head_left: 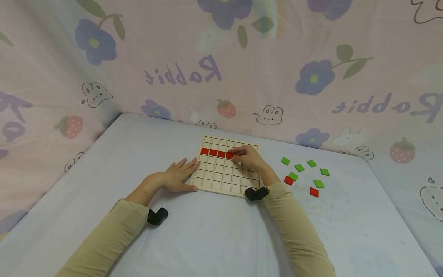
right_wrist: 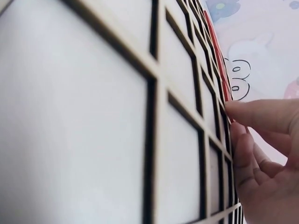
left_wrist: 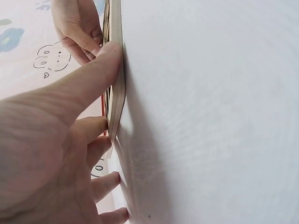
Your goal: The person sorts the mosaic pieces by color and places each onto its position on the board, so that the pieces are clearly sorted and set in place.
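A wooden grid board [head_left: 214,180] lies on the table, with a row of several red square tiles [head_left: 212,152] in its second row from the back. My right hand [head_left: 250,157] reaches over the board and pinches the red tile [head_left: 230,155] at the right end of that row. The right wrist view shows this hand's thumb and finger [right_wrist: 257,114] close together at the grid's far part. My left hand [head_left: 176,177] rests along the board's left edge, fingers spread. In the left wrist view its thumb [left_wrist: 93,77] lies against the board's side [left_wrist: 117,70].
Right of the board lie several loose green tiles [head_left: 299,167] and two red tiles [head_left: 314,192]. One red tile [head_left: 288,180] touches a green tile [head_left: 293,176]. A patterned curtain [head_left: 242,84] stands behind the white table [head_left: 214,234]. Black wrist devices [head_left: 157,216] sit at both cuffs.
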Motion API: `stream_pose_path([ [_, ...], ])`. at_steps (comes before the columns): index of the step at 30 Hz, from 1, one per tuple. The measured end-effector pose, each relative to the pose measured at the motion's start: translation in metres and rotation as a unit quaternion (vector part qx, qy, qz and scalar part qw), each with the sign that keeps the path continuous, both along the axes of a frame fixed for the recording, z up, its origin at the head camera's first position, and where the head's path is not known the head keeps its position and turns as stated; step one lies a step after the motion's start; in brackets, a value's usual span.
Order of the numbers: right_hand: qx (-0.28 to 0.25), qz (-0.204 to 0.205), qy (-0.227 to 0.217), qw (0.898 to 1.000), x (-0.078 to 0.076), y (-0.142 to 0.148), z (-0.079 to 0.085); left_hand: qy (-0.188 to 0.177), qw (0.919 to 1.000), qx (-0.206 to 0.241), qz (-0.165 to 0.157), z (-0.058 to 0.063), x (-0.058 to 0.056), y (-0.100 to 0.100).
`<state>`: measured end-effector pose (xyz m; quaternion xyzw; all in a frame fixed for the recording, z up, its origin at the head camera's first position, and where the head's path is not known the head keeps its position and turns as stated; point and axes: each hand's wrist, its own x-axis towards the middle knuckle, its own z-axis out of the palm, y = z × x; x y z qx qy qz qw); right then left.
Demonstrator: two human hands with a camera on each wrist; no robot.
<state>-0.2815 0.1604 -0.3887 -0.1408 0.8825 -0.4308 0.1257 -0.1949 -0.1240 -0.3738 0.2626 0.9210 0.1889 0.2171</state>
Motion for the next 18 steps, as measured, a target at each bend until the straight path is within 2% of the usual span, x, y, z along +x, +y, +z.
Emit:
stream_pose_path([
  [8, 0.005, 0.001, -0.002, 1.0, 0.005, 0.004, 0.003, 0.001, 1.0, -0.002, 0.001, 0.0, 0.0, 0.0],
  [18, -0.049, -0.004, -0.016, 0.999, 0.013, 0.012, 0.004, 0.005, 1.0, -0.002, -0.002, -0.001, 0.0, 0.001],
])
